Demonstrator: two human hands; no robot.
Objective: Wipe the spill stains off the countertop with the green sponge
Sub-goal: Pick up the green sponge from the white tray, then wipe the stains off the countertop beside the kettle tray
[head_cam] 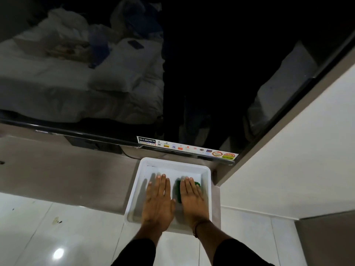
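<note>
A white plastic tray [172,161] sits on the grey countertop [67,179], pushed into the right corner, its near edge hanging over the counter's front. The green sponge [178,191] lies inside the tray on its right half. My right hand [192,198] rests flat on top of the sponge with fingers straight, covering most of it; I see no grip around it. My left hand [158,198] lies flat on the tray's bare bottom beside it, holding nothing.
A large black TV [192,73] stands just behind the tray, with a sticker strip [186,147] on its lower edge. A white wall [288,160] closes the right side. Below the counter is white glossy tile [57,242] with small dark marks [56,220].
</note>
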